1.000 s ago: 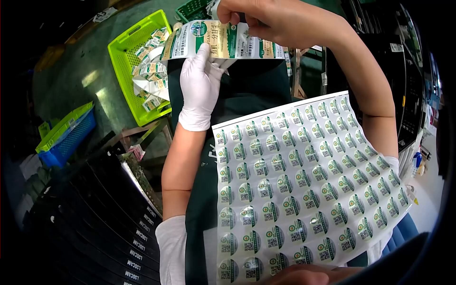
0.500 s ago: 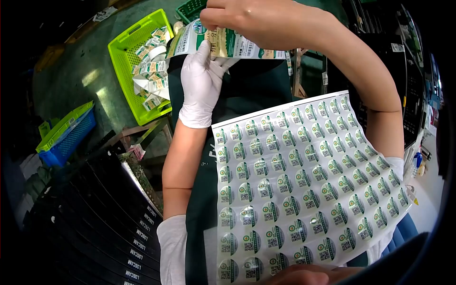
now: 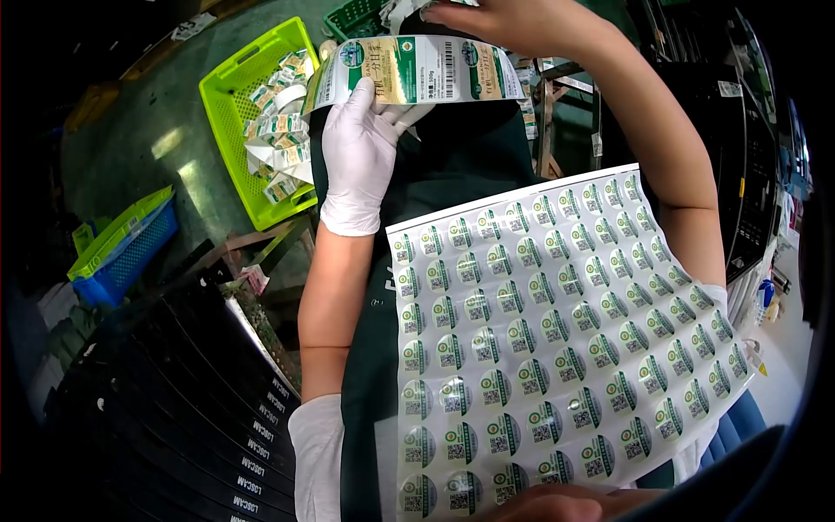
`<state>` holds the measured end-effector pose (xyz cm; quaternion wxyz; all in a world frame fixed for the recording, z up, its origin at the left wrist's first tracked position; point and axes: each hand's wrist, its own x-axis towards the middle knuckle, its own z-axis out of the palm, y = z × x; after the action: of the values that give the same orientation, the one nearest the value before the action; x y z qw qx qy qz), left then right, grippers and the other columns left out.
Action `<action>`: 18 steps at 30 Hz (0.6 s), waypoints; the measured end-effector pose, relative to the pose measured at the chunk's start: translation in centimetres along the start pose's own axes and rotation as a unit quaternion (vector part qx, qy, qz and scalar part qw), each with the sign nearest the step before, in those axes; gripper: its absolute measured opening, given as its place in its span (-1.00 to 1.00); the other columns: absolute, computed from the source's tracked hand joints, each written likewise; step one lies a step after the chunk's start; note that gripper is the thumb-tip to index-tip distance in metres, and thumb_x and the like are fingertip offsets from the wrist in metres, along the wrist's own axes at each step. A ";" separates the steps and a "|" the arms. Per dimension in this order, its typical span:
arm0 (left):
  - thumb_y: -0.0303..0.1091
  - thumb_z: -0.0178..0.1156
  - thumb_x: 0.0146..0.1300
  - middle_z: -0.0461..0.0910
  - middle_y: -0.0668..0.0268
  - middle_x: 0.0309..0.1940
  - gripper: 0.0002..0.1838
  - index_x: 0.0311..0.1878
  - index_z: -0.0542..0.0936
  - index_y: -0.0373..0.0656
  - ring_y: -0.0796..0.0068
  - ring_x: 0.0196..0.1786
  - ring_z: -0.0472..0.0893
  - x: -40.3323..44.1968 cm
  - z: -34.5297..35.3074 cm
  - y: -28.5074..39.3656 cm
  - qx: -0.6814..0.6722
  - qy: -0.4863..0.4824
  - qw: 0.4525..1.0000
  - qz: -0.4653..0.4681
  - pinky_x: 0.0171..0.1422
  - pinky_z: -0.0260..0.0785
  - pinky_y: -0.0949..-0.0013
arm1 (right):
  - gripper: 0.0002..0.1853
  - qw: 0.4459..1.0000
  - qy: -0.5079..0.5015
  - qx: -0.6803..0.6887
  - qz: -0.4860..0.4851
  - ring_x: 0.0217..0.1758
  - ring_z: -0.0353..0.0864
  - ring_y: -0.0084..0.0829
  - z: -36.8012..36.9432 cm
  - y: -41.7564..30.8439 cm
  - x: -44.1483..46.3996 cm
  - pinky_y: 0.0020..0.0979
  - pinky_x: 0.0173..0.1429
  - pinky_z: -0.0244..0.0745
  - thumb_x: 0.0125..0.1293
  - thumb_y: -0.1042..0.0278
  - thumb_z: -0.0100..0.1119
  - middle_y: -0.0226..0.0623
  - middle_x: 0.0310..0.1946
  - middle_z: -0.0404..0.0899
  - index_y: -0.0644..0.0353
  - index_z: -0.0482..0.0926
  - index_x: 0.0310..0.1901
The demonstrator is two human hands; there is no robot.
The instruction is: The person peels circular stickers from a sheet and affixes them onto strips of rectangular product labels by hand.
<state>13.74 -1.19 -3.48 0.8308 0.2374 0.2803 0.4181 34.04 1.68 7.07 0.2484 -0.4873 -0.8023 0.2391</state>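
My left hand [image 3: 358, 155], in a white glove, pinches the lower edge of a glossy printed label strip [image 3: 426, 74] with thumb in front and fingers behind. The strip is green, white and gold with barcodes, and curves at its left end. My bare right hand [image 3: 500, 22] is above the strip at the top edge, partly cut off, near crumpled whitish material [image 3: 402, 12]; its grip is unclear. Across my right forearm and lap hangs a large sheet of round QR-code stickers [image 3: 539, 339], in several rows.
A lime-green crate [image 3: 228, 130] at upper left holds several small printed packs [image 3: 283, 130]. A blue and green basket [image 3: 126, 248] stands farther left. Dark stacked crates marked LOSCAM [image 3: 174, 418] fill the lower left. A dark green basket [image 3: 352, 19] sits at the top.
My right hand has moved up and right, off the label strip, uncovering its print. My left hand, still holding the strip, has shifted slightly left. The sticker sheet has hardly moved.
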 end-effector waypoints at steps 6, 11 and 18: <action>-0.33 -0.20 0.48 0.44 0.01 0.17 -0.61 0.26 0.26 -0.36 0.03 0.21 0.48 0.3 -0.2 0.1 -0.016 0.010 1.000 -0.001 0.31 0.34 -0.10 | -0.63 0.988 -0.099 -0.106 -0.047 -0.17 0.57 -0.10 0.0 -2.6 -0.4 -0.22 -0.13 0.49 0.14 0.63 0.04 -0.12 -0.17 0.48 0.25 0.40 0.03; -0.33 -0.16 0.47 0.48 0.04 0.11 -0.62 0.23 0.28 -0.37 0.07 0.15 0.53 0.4 -0.1 0.1 -0.025 0.007 1.000 0.006 0.23 0.42 -0.09 | -0.63 0.976 -0.114 -0.170 -0.075 -0.21 0.59 -0.10 0.4 -2.7 -0.4 -0.22 -0.19 0.50 0.13 0.61 0.04 -0.12 -0.19 0.45 0.27 0.38 0.02; -0.35 -0.20 0.49 0.52 0.05 0.08 -0.64 0.20 0.32 -0.39 0.09 0.10 0.56 -0.2 1.0 0.8 -0.028 0.031 0.999 -0.007 0.25 0.40 -0.09 | -0.73 0.961 -0.165 -0.213 -0.060 -0.23 0.59 -0.09 0.0 -3.9 0.8 -0.19 -0.20 0.50 0.20 0.53 0.01 -0.11 -0.25 0.43 0.26 0.35 -0.04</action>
<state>13.84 -1.09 -2.13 0.8310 0.1990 0.2957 0.4271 31.18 0.84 9.66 0.0165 -0.4333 -0.8925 0.1245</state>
